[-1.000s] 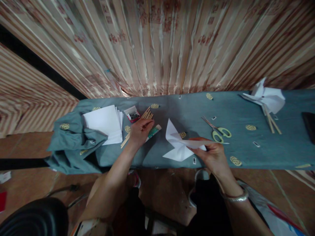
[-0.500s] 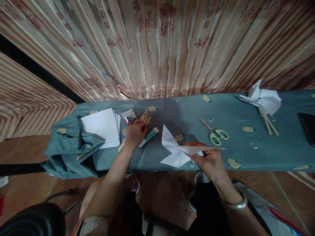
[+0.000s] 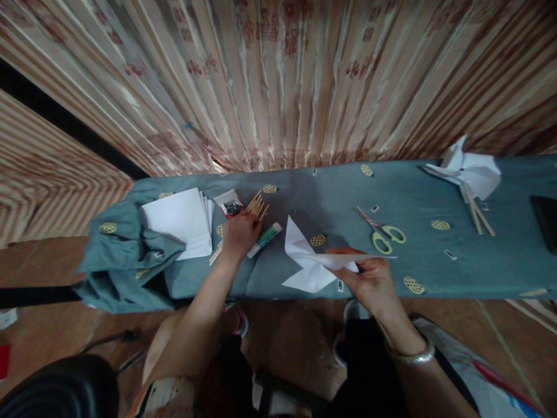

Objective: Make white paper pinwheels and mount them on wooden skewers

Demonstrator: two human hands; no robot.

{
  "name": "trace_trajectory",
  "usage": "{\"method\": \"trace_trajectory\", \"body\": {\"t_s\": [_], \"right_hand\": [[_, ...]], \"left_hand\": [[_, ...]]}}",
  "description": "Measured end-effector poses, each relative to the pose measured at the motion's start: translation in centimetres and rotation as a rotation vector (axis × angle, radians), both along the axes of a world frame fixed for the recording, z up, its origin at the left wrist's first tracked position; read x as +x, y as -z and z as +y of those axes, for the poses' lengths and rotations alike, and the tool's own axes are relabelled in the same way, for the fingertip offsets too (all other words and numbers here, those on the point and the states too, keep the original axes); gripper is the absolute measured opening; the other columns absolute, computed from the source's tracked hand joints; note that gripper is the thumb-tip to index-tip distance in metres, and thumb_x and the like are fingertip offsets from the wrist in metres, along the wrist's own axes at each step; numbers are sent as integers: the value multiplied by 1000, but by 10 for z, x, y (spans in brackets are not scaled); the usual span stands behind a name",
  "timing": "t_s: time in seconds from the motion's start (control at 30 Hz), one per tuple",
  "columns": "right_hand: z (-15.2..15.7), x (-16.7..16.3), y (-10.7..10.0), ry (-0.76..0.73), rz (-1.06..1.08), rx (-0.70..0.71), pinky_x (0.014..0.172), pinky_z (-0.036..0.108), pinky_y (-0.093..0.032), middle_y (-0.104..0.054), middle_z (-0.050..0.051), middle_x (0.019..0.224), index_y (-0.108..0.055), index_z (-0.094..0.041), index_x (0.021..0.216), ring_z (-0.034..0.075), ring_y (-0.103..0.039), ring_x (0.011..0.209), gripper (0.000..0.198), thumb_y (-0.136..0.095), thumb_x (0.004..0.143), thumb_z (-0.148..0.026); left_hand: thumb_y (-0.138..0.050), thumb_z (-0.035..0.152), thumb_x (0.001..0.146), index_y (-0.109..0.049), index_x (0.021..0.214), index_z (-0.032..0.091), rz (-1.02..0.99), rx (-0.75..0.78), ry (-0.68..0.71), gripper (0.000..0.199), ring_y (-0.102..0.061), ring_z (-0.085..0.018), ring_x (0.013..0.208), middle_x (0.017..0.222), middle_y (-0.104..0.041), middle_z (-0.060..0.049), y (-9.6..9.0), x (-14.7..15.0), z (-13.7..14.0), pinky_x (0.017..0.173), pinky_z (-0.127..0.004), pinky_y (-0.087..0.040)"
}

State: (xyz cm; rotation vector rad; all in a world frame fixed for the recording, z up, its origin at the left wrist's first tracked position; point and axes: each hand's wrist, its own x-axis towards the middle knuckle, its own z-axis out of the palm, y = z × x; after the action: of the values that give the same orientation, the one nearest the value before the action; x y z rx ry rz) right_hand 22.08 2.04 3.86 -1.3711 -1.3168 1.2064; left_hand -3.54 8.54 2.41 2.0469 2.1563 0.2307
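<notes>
My right hand (image 3: 369, 276) pinches a white paper pinwheel (image 3: 310, 276) with folded blades, over the front of the table. My left hand (image 3: 241, 233) reaches down onto several wooden sticks (image 3: 258, 204), its fingers bent together. What its fingertips hold, if anything, is hidden. Just beyond that hand lies a small opened box of metal pins (image 3: 230, 204). A green-and-white tube (image 3: 265, 239) rests right beside the fingers, on the right. Scissors with light green handles (image 3: 383, 235) lie past my right hand with the blades pointing away to the left.
A stack of white paper sheets (image 3: 180, 223) lies at the left beside bunched teal cloth (image 3: 126, 255). At the far right is another white pinwheel (image 3: 472, 171) with sticks, near a dark flat object (image 3: 545, 220). A striped curtain (image 3: 278, 87) hangs behind the table.
Both hands keep nearly the same places. The left hand has shifted very slightly over the sticks, and the whole view has moved a little.
</notes>
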Motion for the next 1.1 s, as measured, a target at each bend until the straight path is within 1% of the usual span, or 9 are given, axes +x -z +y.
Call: {"method": "trace_trajectory", "body": {"t_s": [0.13,0.2,0.27,0.37,0.47,0.57,0.67,0.83,1.1], "right_hand": [[-3,-2,-8,7,-15,52,54,29,-50,-75,1,70,-78,-24,73,19,-65,62,8,-73,68,-27],[-7,-2,-15,-19,-45,125,61,30,-52,-76,1,76,-77,-25,77,21,-68,69,9,-69,73,-26],[-12,-2,-22,-83,-96,243,67,31,-53,-76,1,83,-77,-27,83,21,-70,77,12,-65,79,-28],[-20,0,-32,-174,-156,417,72,32,-52,-76,3,90,-75,-28,92,21,-70,84,15,-63,87,-37],[-23,2,-37,-203,-183,515,79,34,-52,-76,4,92,-73,-28,98,21,-70,87,22,-59,91,-44],[-23,5,-38,-199,-214,589,80,36,-52,-75,6,93,-71,-26,103,21,-70,87,26,-56,93,-45],[-22,10,-35,-188,-240,627,80,36,-51,-75,6,95,-70,-23,104,21,-70,88,21,-60,92,-38],[-22,19,-32,-146,-228,603,85,38,-50,-73,6,102,-69,-23,107,22,-68,95,22,-61,92,-37],[-24,24,-34,-16,-188,542,85,37,-50,-71,5,106,-72,-27,106,22,-66,98,21,-59,92,-34]], "left_hand": [[-53,23,85,-75,84,16,-108,106,-16,23,-67,-23,84,95,-71,-11,-3,-1,-1,71,-31,-47],[-55,23,83,-73,82,16,-283,224,-14,19,-65,-20,78,89,-70,-8,-9,2,-4,72,-30,-49],[-59,27,81,-70,80,18,-557,317,9,14,-64,-16,73,83,-68,-5,-17,10,-9,71,-27,-50],[-65,34,77,-65,78,19,-1066,186,11,16,-63,-14,63,72,-65,-1,-26,30,-20,62,-25,-49],[-68,36,74,-65,80,18,-1333,-62,-16,19,-51,-10,49,57,-58,3,-29,53,-34,49,-21,-40],[-70,34,70,-66,77,16,-1400,-197,-35,20,-46,-8,48,56,-56,4,-27,67,-45,46,-20,-34],[-73,32,64,-68,73,16,-1407,-259,-37,19,-49,-9,50,58,-59,3,-23,75,-51,47,-20,-36],[-77,24,57,-69,69,18,-1442,-246,-4,15,-51,-12,52,58,-62,2,-17,82,-54,51,-23,-41],[-78,25,61,-65,54,18,-1437,-236,25,16,-52,-13,51,51,-60,0,-6,87,-54,56,-26,-44]]}}
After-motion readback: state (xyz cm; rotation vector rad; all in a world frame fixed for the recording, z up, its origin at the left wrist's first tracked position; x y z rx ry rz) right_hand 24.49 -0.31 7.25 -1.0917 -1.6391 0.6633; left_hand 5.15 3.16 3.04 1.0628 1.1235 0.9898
